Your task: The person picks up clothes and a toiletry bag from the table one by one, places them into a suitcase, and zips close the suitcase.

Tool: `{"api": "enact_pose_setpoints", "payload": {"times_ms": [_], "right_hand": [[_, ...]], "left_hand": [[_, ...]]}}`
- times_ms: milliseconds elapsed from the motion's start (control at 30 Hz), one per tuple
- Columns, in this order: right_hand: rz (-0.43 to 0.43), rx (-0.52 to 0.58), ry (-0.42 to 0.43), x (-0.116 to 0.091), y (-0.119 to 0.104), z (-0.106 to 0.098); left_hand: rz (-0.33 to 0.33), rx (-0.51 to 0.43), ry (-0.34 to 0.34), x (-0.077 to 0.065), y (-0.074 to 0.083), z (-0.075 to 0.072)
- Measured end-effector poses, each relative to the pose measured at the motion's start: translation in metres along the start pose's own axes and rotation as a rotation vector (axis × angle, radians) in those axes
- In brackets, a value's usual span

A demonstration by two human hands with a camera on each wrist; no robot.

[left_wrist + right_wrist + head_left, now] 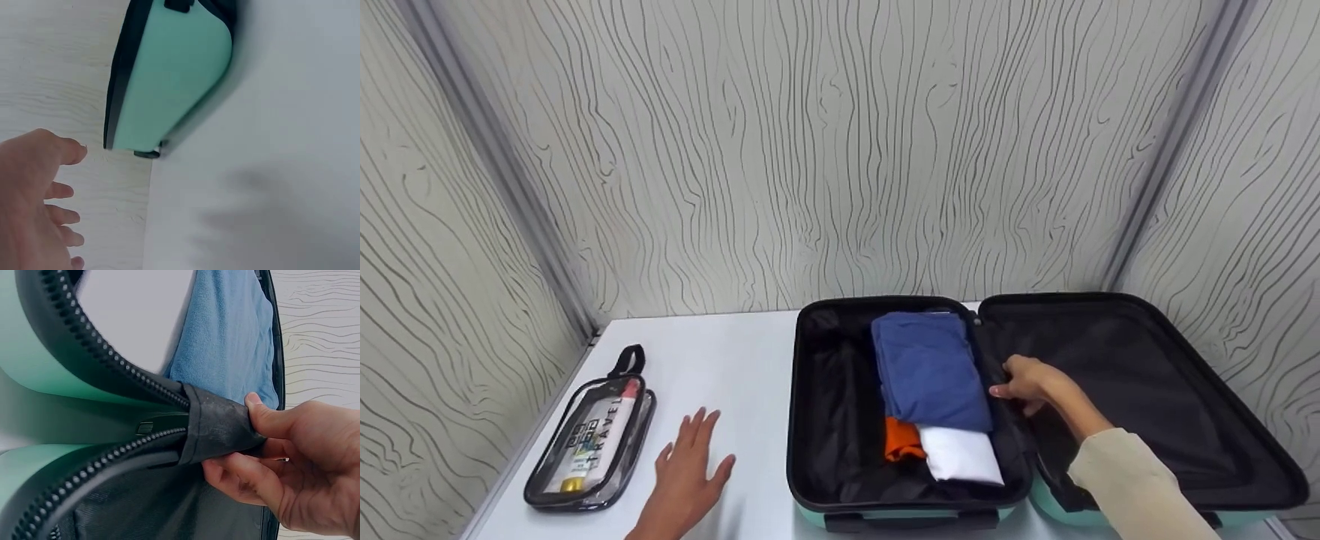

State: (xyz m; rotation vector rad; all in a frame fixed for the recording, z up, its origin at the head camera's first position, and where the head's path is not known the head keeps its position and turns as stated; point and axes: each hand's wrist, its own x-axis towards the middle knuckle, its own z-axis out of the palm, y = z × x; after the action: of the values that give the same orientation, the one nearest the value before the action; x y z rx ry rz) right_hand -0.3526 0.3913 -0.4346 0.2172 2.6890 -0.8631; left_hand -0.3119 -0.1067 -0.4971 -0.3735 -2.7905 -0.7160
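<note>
Fingers (242,477) and thumb of the right hand (1033,382) pinch the black hinge fabric (219,424) that joins the two halves of an open mint-green suitcase (169,73). The strip lies directly at the fingertips, its long axis running away from the wearer, across the line of the reach, with the right hand by far the nearer of the two. Immediately left of that grasp, the packed half (834,397) holds a folded blue cloth (930,367) closest to the thumb, a folded white item (962,456) nearer the wearer, and an orange cloth (901,437) peeking out beyond them to the left. To the right of the same fingers, the other half (1170,420) lies opened flat, showing its black lining. Well apart to the left, the left hand (684,472) hovers over a white table (735,352), fingers loosely spread and grasping nothing. Just left of those fingers rests a clear travel pouch (577,435), its long axis pointing away from the wearer, with pale containers visible inside, a gold-coloured cap (573,484) at the near end and a black loop (628,361) at the far end
</note>
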Motion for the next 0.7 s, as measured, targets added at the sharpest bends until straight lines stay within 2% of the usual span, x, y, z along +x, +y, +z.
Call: {"api": "enact_pose_setpoints", "payload": {"times_ms": [233,400,500,700], "right_hand": [[-0.005,-0.012,0.005,-0.004,0.002,-0.001],[-0.008,-0.028,-0.007,-0.003,0.001,-0.004],[-0.004,-0.029,-0.016,-0.003,0.0,-0.004],[-0.004,-0.026,-0.006,-0.005,0.001,-0.003]], "left_hand": [[-0.056,0.029,-0.001,-0.007,-0.03,-0.007],[-0.011,0.055,0.122,-0.015,-0.053,-0.01],[-0.018,0.068,0.164,-0.019,-0.07,-0.015],[-0.098,0.069,0.119,-0.019,-0.105,-0.031]]}}
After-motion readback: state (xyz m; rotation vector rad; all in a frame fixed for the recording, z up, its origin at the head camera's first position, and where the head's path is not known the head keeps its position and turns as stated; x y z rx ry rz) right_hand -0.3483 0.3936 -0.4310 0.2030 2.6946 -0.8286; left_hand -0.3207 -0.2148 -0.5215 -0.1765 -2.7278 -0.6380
